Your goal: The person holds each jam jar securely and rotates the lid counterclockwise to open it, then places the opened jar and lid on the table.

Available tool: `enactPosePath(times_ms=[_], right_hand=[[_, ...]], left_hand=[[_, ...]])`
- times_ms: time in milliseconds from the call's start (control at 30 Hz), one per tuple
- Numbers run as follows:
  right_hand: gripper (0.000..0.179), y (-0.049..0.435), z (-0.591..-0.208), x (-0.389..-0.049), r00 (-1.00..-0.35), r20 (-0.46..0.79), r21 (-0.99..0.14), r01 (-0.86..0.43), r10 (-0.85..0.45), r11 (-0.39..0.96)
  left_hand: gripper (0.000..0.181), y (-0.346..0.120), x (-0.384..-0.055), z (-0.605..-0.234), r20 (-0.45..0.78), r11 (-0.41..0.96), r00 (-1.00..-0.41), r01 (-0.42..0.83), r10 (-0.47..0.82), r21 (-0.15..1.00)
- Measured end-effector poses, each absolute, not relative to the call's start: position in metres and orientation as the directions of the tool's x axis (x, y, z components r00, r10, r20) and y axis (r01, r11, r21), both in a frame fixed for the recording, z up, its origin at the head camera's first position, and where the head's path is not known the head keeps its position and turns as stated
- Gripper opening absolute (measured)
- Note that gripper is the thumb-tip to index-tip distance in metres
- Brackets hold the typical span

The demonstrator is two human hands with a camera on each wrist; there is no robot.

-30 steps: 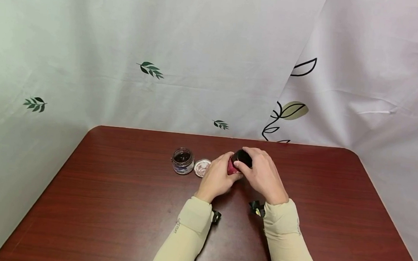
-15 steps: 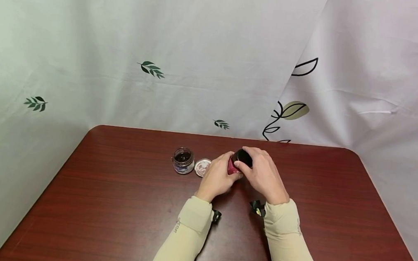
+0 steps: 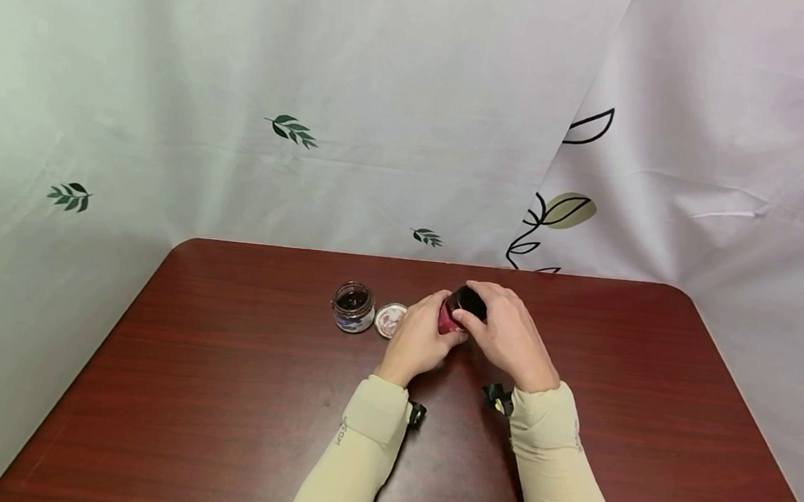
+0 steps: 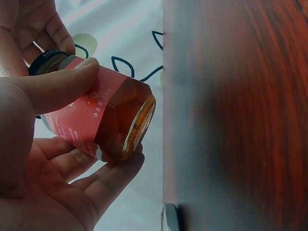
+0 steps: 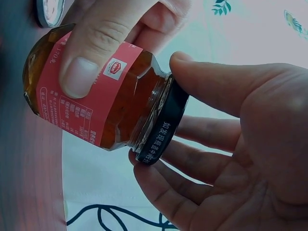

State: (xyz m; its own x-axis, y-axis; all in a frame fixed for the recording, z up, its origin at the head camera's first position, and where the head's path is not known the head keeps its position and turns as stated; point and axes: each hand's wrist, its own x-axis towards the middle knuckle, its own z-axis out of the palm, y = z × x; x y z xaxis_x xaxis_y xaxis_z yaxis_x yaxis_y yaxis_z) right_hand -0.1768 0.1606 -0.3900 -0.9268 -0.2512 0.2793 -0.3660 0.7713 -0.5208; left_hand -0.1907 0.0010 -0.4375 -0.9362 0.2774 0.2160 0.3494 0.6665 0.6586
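Note:
A small glass jar (image 5: 120,122) with amber contents and a red label is held tilted between both hands. My left hand (image 3: 414,340) grips its body, with the thumb (image 4: 57,89) across the label and fingers beneath. Around the black lid (image 5: 168,125) curl the thumb and fingers of my right hand (image 3: 509,336), pinching its rim. The lid sits at the jar's mouth, and part of the glass neck shows beside it in the right wrist view. From the head view, the hands cover much of the jar.
Left of the hands stands an open glass jar (image 3: 353,310) with dark contents. A loose round lid (image 3: 389,321) lies beside it, partly hidden by the left hand. The brown wooden table (image 3: 231,395) ends at a white curtain (image 3: 350,191) with leaf prints.

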Motion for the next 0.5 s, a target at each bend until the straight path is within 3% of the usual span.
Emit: enactPosePath(times_ms=[500], right_hand=[[0.047,0.1625,-0.3874,-0.1767,-0.915,0.289,-0.508,-0.395,-0.28,0.765]], left_hand=[[0.055,0.001,-0.191,-0.437,0.235,0.666,-0.928,0.37,0.288,0.648]])
